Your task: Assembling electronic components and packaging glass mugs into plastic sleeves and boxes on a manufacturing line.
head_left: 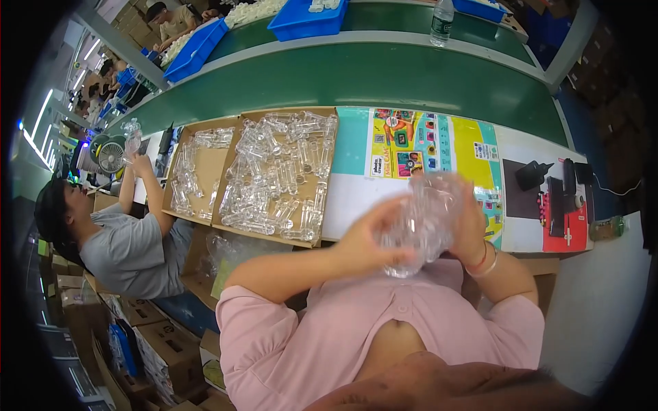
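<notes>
In front of my chest I hold a clear, bulbous plastic object [426,216], smeared by motion, so its exact kind does not show. My left hand [373,236] grips it from the left, fingers curled round its side. On the other side my right hand [471,222] is closed against it, with its fingers partly hidden behind the clear plastic. To the left, a shallow cardboard tray [279,237] holds many clear plastic tube-like pieces [264,171]. Beside it a smaller cardboard tray [214,164] carries more of these pieces along its edges.
A colourful printed sheet [404,147] covers the worktop. Farther right lie a small black bottle [531,175] and a black case [555,205]. A green conveyor [295,75] runs behind, with blue bins [308,24] and a water bottle [442,24]. A co-worker [130,246] sits at the left.
</notes>
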The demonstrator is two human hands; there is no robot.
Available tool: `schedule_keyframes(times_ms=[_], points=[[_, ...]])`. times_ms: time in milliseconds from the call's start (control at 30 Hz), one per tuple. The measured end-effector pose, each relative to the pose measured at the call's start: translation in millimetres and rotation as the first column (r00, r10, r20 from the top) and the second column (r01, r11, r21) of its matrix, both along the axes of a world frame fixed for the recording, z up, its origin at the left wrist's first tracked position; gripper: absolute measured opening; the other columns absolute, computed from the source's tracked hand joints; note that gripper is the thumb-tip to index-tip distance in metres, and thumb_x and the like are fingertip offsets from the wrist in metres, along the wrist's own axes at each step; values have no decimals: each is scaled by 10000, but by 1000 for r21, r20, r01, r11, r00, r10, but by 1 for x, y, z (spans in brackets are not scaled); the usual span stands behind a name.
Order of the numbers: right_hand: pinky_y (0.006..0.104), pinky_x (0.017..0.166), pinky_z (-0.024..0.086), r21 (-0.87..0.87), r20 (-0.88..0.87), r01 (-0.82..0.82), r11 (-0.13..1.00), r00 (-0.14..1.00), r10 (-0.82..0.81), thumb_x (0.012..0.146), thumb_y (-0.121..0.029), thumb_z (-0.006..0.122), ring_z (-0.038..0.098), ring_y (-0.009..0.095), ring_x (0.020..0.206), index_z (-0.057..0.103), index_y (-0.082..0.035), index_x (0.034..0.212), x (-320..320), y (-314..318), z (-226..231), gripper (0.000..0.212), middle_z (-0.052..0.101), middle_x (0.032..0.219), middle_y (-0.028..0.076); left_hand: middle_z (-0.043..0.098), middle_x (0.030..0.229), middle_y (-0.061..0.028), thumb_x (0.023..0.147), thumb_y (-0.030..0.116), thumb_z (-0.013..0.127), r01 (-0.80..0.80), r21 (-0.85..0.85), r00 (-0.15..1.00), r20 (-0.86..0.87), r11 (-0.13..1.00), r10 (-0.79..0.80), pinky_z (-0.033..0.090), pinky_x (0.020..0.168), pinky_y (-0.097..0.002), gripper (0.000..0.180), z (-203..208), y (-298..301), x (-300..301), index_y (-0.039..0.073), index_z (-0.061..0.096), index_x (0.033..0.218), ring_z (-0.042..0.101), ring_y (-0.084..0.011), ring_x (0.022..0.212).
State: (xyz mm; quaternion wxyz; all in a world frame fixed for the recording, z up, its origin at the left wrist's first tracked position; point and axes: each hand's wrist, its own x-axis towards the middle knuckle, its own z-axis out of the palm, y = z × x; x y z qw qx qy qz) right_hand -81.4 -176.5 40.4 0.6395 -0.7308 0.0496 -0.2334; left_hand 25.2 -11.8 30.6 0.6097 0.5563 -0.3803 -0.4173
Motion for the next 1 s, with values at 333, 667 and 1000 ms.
schedule_keyframes(times_ms=[333,667,1000], points=[[368,938,354,-467,-89,298,832,921,-380,785,-82,520,486,288,1008,513,-10,1007,-62,-50,-97,234,518,1035,149,567,1063,-84,764,101,657,-360,117,901,-213,926,378,475,806,-356,551,-11,-132,239,53,364,1228,573,-190,943],[473,924,347,-774,-99,142,617,935,-340,679,-55,579,495,335,946,532,-37,889,-59,-39,-112,216,549,991,137,529,1150,-203,688,215,708,-708,130,510,774,694,376,449,840,-355,679,-76,-186,344,1,392,1250,560,-298,986],[474,930,322,-839,-128,88,538,928,-351,743,-33,538,477,356,993,527,-17,894,-69,-37,-119,152,538,1043,153,539,1130,-191,728,266,668,-692,215,309,951,689,15,418,858,-389,566,21,2,274,52,459,1209,519,-334,1032]])
